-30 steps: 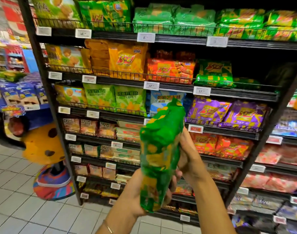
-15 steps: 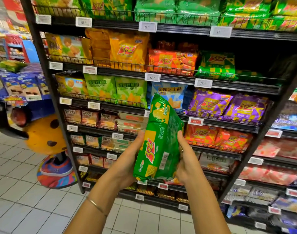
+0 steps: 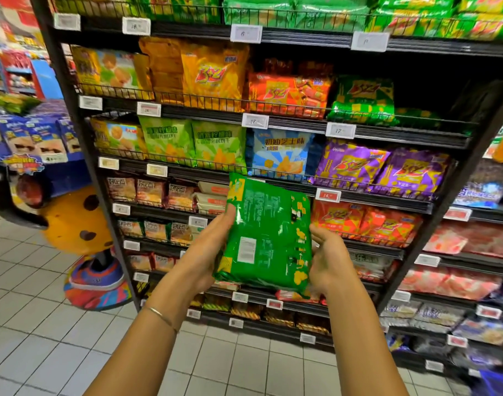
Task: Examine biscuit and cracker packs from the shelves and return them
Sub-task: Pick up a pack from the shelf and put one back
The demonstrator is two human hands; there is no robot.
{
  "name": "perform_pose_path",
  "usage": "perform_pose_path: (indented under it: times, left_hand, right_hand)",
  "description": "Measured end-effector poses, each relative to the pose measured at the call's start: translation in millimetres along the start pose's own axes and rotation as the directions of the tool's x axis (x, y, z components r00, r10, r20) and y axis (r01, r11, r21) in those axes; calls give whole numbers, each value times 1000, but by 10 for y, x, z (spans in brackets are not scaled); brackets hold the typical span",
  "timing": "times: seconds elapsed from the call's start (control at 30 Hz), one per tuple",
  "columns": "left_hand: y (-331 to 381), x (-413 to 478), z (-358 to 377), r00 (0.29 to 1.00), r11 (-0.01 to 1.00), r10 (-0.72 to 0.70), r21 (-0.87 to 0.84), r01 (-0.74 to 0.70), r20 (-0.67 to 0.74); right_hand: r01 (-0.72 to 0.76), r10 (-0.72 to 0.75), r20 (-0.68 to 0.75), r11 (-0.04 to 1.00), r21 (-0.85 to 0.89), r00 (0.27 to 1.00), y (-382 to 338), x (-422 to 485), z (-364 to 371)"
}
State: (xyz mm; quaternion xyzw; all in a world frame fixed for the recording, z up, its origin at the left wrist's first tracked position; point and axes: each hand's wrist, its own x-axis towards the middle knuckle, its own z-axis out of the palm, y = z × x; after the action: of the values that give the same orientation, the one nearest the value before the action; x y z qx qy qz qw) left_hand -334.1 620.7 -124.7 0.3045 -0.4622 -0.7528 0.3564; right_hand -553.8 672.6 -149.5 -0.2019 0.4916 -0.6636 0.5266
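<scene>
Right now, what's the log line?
examining | green biscuit pack: back facing viewer | left hand: grips left edge | right hand: holds right edge

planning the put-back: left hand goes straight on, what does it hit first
Gripping the green pack, the left hand would probably meet the pale stacked packs on the shelf; depth unclear.

print on green pack [image 3: 269, 238] too small to read, price tags [image 3: 255, 120] blurred, top-row packs [image 3: 296, 10] cut off

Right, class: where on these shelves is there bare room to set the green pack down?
The dark gap on the second shelf, between the standing green packs and the right post, though flat packs seem to lie low there. Purple packs and orange packs crowd their rows.
</scene>
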Motion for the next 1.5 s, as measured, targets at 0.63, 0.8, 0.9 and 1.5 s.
perform_pose_path:
  times: [0.63, 0.8, 0.9, 1.5]
  left_hand:
    - [-394, -240, 352, 919, 764, -301, -513, 392, 254]
    - [-626, -228, 245, 998, 996, 55, -75, -54, 13]
    - [-671, -300, 220, 962, 957, 262, 106, -270, 81]
    - [-323, -68, 77, 986, 840, -91, -521, 152, 142]
  right_hand:
    - [208, -220, 189, 975, 81, 957, 40, 129, 179]
    - [254, -243, 113, 963, -97, 964, 130, 91, 58]
    - [180, -177, 34, 967, -178, 984, 180, 32, -5]
    - [115, -69, 322, 986, -125, 944, -389, -314, -233]
